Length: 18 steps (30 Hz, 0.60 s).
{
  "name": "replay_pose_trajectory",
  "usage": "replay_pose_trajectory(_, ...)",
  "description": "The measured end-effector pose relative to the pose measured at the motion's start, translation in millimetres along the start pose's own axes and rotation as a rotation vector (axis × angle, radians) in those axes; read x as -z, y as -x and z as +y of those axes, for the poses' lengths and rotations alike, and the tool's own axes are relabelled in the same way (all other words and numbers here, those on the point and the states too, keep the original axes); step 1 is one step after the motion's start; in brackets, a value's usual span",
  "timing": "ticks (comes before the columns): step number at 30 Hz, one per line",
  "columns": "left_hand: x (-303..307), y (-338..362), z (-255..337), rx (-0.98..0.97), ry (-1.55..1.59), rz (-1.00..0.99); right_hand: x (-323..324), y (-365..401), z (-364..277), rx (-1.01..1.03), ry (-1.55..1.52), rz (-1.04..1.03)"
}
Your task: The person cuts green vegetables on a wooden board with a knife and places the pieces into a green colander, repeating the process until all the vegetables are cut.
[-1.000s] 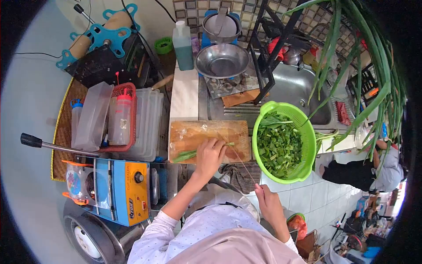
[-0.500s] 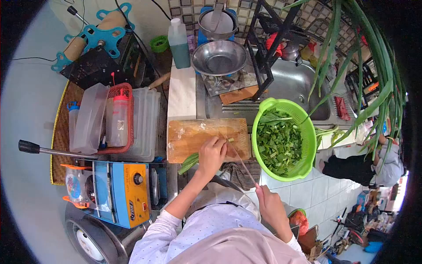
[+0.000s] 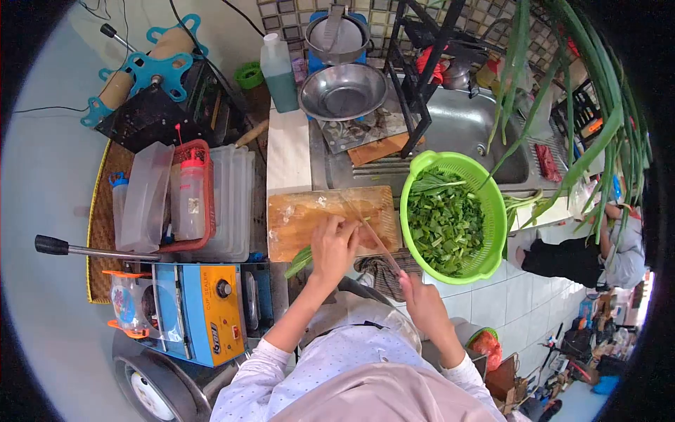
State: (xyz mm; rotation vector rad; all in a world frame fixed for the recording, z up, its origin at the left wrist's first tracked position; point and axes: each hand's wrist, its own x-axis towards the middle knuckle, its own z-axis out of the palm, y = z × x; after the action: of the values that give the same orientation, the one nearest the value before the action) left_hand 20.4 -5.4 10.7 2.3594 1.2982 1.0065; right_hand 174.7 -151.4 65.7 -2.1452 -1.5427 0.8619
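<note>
My left hand is closed over a leafy green vegetable, pressing it on the wooden cutting board. The leaves stick out past the board's near edge on the left; the stalk under my fingers is mostly hidden. My right hand grips the handle of a knife. Its blade slants up and left across the board, close beside my left fingertips. Just right of the board, a green colander holds a heap of chopped greens.
Behind the board are a metal bowl, a bottle of green liquid and a steel sink. Long green leaves hang at the upper right. A cup sealer stands at left. Another person is at far right.
The knife has slid forward, so its tip reaches farther up the board. My right hand has moved a little up and left. My left hand stays on the vegetable.
</note>
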Motion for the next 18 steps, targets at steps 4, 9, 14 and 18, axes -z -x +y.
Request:
replay_pose_trajectory(4, 4.0, -0.3, -3.4, 0.071, 0.065, -0.026, 5.7, 2.2, -3.4, -0.027, -0.083, -0.006)
replay_pose_trajectory(9, 1.7, -1.3, -4.8, 0.073, 0.054, -0.029, 4.9, 7.9, -4.4, -0.041, -0.038, 0.01)
replay_pose_trajectory(14, 2.0, -2.2, -6.0, 0.054, 0.055, -0.01, 5.7, 7.3, -6.3, -0.014, -0.032, 0.037)
replay_pose_trajectory(18, 3.4, -0.5, -9.4, 0.047, 0.04, -0.001, 2.3, 5.8, -2.1, -0.013, 0.002, 0.043)
